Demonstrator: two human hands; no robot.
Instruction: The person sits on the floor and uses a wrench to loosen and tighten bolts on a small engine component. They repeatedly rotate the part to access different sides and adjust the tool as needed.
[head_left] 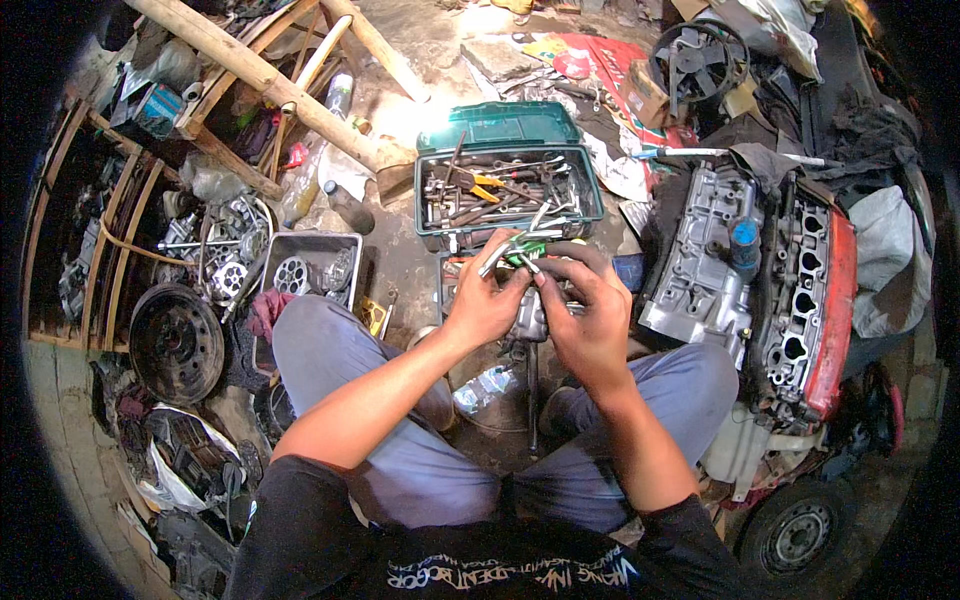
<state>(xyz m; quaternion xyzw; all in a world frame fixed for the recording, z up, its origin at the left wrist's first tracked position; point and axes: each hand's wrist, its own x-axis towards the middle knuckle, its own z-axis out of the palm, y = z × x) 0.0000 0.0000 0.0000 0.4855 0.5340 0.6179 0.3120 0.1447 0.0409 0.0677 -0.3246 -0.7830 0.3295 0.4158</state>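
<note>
My left hand (480,305) is closed on several chrome metal tools (505,252), perhaps wrenches, with a bright green piece (533,249) among them. My right hand (585,305) pinches at the same bunch, its thumb and fingers on a slim metal piece too small to name exactly. Beneath my hands is a grey cast metal part (527,322), partly hidden, with a dark bar (533,405) extending downward from it. Just beyond them sits an open green toolbox (540,125) full of spanners and pliers with yellow handles (486,193).
At right lie a metal engine cover (690,290), cylinder head (795,310) and tyre (790,535). At left are a parts tray (349,255), steel wheel (175,340), wooden poles (330,125) and bottle (350,210). A plastic packet (488,390) lies between my legs.
</note>
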